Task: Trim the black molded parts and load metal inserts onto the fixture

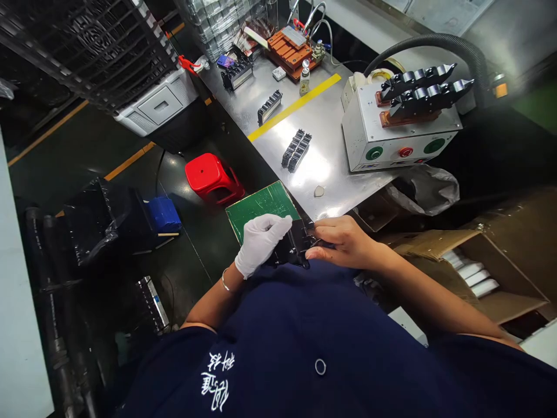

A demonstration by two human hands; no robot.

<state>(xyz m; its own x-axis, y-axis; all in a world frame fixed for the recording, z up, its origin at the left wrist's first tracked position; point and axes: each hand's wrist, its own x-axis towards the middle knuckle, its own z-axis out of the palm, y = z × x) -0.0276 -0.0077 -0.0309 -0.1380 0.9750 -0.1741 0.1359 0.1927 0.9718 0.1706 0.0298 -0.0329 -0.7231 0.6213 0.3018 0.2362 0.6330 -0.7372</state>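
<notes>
In my left hand (262, 242), which wears a white glove, is one side of a black plastic part (296, 241), close to my body. The thumb and fingers are bent and pressed together at its upper edge. My right hand (346, 241), bare, has its thumb and fingers closed about the other end of the same part. Fingers hide some of its outline, so its exact kind is unclear. Just beyond my left hand lies a green board (261, 206) with a scratched surface. Two black ribbed pieces (296, 150) lie side by side on the metal table (319, 171).
A white control box (400, 130) with black parts on orange fixtures stands at the right. Farther back are an orange fixture (292, 46), a small bottle (304, 78) and more black pieces (270, 107). A red stool (213, 177) stands left; an open carton (474, 267) lies right.
</notes>
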